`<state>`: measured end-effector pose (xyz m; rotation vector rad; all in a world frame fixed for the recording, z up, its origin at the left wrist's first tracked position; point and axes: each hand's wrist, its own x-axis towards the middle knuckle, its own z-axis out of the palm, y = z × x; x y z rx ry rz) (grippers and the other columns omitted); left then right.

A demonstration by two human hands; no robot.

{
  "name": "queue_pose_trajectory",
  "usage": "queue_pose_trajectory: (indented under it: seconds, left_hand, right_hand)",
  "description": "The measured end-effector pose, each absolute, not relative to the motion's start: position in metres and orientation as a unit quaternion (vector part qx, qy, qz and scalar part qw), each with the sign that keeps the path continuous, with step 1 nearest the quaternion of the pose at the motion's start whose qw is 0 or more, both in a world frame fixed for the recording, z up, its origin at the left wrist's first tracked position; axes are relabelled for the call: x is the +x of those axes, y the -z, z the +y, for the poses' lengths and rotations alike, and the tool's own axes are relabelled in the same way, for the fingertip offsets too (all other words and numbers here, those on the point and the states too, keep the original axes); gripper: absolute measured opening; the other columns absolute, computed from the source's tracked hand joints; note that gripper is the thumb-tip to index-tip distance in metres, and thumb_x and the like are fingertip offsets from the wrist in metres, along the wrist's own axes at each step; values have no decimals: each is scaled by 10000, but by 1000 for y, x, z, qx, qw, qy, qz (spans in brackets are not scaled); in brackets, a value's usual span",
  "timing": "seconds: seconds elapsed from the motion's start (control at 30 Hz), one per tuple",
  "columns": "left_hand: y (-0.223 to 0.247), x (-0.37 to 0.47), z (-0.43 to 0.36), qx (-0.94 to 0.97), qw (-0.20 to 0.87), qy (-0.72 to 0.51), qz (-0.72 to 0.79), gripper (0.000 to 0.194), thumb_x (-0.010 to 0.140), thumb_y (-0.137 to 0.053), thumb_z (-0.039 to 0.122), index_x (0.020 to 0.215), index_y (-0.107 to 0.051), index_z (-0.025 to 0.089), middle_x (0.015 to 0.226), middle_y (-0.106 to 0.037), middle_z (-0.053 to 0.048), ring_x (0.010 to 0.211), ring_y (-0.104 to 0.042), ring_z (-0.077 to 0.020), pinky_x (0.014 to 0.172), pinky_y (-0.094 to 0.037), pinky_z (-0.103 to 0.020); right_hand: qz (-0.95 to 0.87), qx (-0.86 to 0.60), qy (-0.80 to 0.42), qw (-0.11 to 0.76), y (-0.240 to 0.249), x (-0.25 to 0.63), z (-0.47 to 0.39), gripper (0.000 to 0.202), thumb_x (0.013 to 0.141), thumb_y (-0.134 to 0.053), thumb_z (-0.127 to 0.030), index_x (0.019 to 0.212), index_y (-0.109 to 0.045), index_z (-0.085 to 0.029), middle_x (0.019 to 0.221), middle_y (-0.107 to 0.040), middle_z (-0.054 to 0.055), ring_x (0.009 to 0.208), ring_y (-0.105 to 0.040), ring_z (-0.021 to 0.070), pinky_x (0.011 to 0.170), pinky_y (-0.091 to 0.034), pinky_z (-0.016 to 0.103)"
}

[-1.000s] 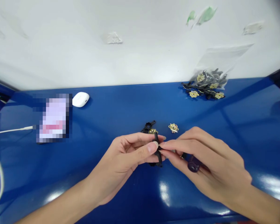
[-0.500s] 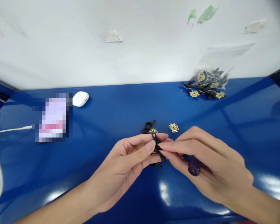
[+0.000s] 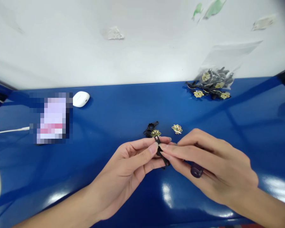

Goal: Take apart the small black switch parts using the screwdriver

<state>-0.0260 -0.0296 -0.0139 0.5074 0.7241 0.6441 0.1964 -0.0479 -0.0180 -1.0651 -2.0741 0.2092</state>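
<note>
My left hand (image 3: 130, 167) is closed on a slim black part (image 3: 165, 159) with a slot at its upper end, pinched under the thumb. The fingertips of my right hand (image 3: 211, 167) touch the middle of that part. A dark purple handle (image 3: 196, 170) is tucked in my right palm; the rest of that tool is hidden. Just beyond my fingers lie a black bracket (image 3: 151, 126) and a gold disc (image 3: 156, 133). Another gold piece (image 3: 177, 129) rests a little to their right.
On the blue table (image 3: 114, 107), a clear bag (image 3: 224, 68) and several black and gold parts (image 3: 199, 94) lie at the back right. A white case (image 3: 81, 99) and a blurred phone (image 3: 53, 117) with a white cable (image 3: 11, 131) are at the left. A white wall (image 3: 142, 57) stands behind.
My right fingertips have shifted slightly up and left on the black part. The view has moved a little. Both hands keep nearly the same pose.
</note>
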Motion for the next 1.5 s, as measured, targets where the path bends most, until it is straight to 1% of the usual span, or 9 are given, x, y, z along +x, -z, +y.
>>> queue_pose_trajectory:
  seconds: [0.17,0.37,0.5,0.63,0.8,0.9,1.07,1.33,1.5]
  left_hand:
    - [16,-28,-27,240,847,-319,350,241,1145,-765,292,1306,-906,182,1307,-870,-108,1118,-812,-165,1062,-657,-218]
    - [13,-27,-25,249,845,-333,337,228,1165,-723,259,1207,-923,157,1155,-887,-103,1001,-804,-135,1012,-664,-190]
    - [13,-27,-25,236,846,-335,342,216,1161,-734,268,1188,-917,157,1136,-892,-110,1004,-826,-146,1000,-670,-197]
    - [15,-27,-25,226,849,-339,337,214,1154,-755,284,1221,-907,148,1163,-892,-118,1054,-837,-153,1002,-675,-199]
    - [18,-29,-25,220,854,-337,330,194,1146,-770,271,1210,-908,150,1132,-892,-84,993,-836,-120,977,-678,-176]
    - [18,-29,-26,226,851,-337,334,209,1146,-772,292,1211,-907,147,1153,-894,-89,1000,-843,-129,978,-686,-189]
    - [18,-29,-26,235,853,-325,334,265,1169,-738,341,1225,-909,146,1195,-909,-117,1077,-875,-173,1063,-687,-249]
    - [14,-26,-25,220,843,-338,356,287,1163,-734,333,1129,-917,114,1145,-915,-133,1033,-892,-201,1014,-710,-256]
    - [12,-27,-26,219,846,-338,350,416,1201,-655,419,1103,-908,103,1040,-907,-135,967,-888,-195,951,-722,-247]
  right_hand:
    - [-833,-413,-49,364,19,197,-45,231,1117,-667,-98,1165,-874,-188,834,-773,6,561,-619,69,514,-510,230]
    - [-834,-406,-72,368,18,196,-44,224,1135,-694,-210,1304,-796,-103,884,-798,34,705,-716,107,674,-623,237]
    - [-831,-406,-78,372,18,196,-45,161,1119,-732,-258,1243,-767,-161,891,-806,14,725,-741,120,707,-642,259]
    - [-834,-406,-74,365,16,197,-47,63,1127,-736,-222,1182,-748,-195,866,-822,-2,671,-741,107,699,-637,244]
    - [-848,-403,-33,344,14,201,-49,119,1145,-691,-214,1212,-789,-208,844,-794,9,626,-718,108,578,-566,235]
    - [-846,-408,-32,341,15,202,-49,127,1123,-723,-208,1210,-811,-234,847,-796,-2,620,-717,116,562,-565,243]
    - [-826,-437,-11,356,18,204,-52,238,1106,-696,-80,1267,-810,-213,862,-794,9,660,-731,130,577,-585,265]
    - [-770,-523,-37,363,8,201,-58,271,1105,-744,-159,1299,-831,-326,920,-790,23,682,-738,179,581,-594,361]
    - [-690,-576,-64,434,10,202,-49,246,1121,-723,-217,1245,-875,-365,875,-744,23,658,-611,191,586,-518,402]
